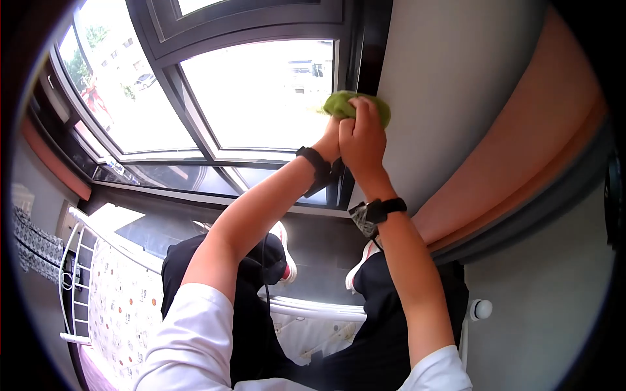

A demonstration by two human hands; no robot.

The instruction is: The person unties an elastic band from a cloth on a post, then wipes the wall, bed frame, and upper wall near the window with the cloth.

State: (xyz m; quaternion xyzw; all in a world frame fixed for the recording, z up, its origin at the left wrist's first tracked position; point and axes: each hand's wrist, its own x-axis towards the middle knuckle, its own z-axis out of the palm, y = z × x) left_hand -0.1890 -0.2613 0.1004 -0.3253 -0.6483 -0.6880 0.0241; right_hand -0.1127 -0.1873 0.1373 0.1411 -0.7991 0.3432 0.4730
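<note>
Both of my hands are together on a green cloth at the right edge of the window frame (355, 65). The bunched cloth (340, 102) sticks out to the left and right of the fingers. My right hand (364, 140) has its fingers bent over the cloth and covers part of my left hand. Just left of it, my left hand (331, 138) reaches up under the cloth, its fingers mostly hidden. Each wrist wears a black band with a small device. Bright glass (261, 98) lies left of the hands.
An orange curtain (495, 143) and a grey curtain hang at the right beside a pale wall (424, 98). Below are a white metal bed rail (319, 307), patterned bedding (120, 296) and the dark tiled floor (319, 251). A dark sill runs under the window.
</note>
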